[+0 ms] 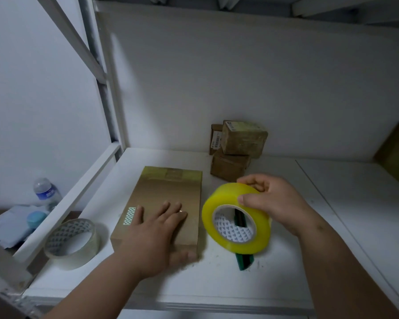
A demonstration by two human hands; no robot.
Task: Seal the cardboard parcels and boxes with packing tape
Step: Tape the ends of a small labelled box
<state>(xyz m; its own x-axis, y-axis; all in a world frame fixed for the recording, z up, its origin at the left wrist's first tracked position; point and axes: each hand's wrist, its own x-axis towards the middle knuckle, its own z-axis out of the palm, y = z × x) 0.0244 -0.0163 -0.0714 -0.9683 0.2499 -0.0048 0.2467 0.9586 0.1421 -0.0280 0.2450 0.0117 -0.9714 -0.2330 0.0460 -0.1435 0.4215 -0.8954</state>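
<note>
Left hand (157, 229) flat on the cardboard parcel (171, 194), right hand (272, 201) gripping the yellow tape roll (219, 210)

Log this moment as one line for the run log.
left hand flat on brown cardboard parcel | right hand grips yellow tape roll | clear tape roll idle

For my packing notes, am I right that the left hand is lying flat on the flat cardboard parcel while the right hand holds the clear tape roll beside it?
Not quite: the head view shows the right hand holding the yellow tape roll, not the clear one. The clear tape roll lies untouched on the shelf, left of the parcel. The rest stands: the left hand lies flat on the flat cardboard parcel.
</note>
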